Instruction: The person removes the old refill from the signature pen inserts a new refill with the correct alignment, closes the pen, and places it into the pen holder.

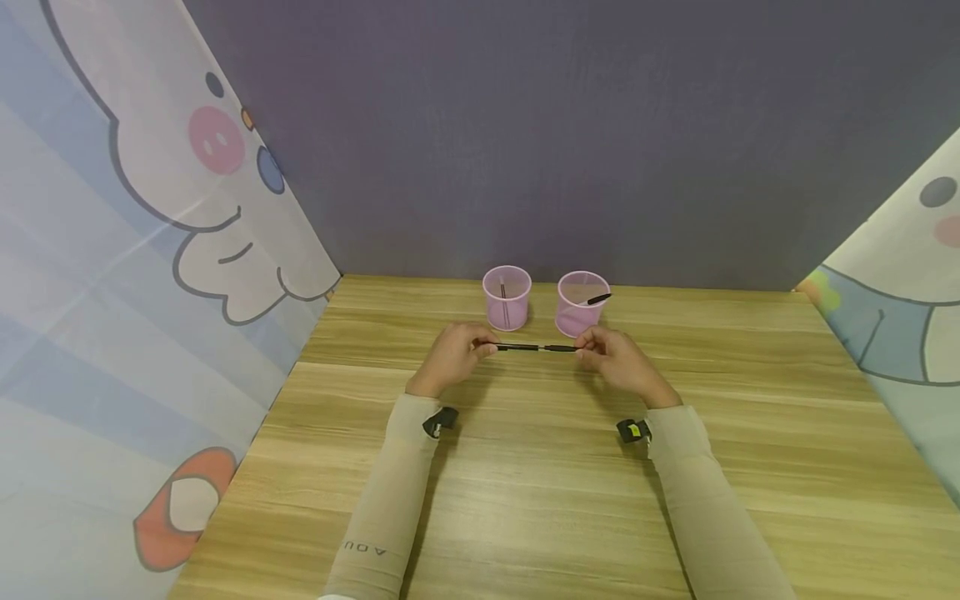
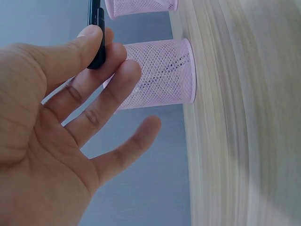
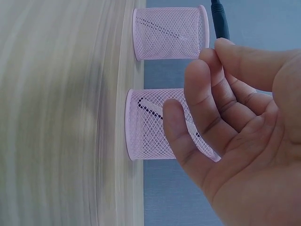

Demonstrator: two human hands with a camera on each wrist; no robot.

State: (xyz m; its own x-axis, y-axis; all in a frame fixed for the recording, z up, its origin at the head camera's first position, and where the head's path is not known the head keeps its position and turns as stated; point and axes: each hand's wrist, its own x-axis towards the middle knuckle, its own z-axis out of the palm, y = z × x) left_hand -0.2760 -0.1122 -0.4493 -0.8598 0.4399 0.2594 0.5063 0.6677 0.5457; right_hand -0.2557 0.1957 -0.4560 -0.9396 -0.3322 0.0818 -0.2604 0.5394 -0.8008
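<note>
While the pen (image 1: 532, 347) is held: its ends are pinched by the left hand (image 1: 453, 357) and the right hand (image 1: 621, 363), level and raised above the table (image 1: 540, 483).
Left fingers: the clip end is gripped by the thumb and nearest fingertips; the others are loosely spread.
Right fingers: the tapered dark end is nipped by thumb and fingertip; the rest are half bent, holding nothing.
Pale break in the pen: whether the two dark parts are joined there cannot be told.
Slip: as only the tips are gripped, the pen could be twisted or dropped if one hand pulled harder than the other.
Misalignment: if the parts are separate, they could be skewed by hands held at unequal heights.
Cups: the left cup (image 1: 519, 313) and right cup (image 1: 570, 321) stand just behind the pen; either could be knocked by a forward push.
Cup contents: a thin dark stick (image 1: 504, 293) is held in the left one; a black-ended pen (image 1: 599, 298) leans past the right one's rim, where it could be caught by the right knuckles.
Dark wall (image 1: 562, 142): reach beyond the cups is blocked by it.
</note>
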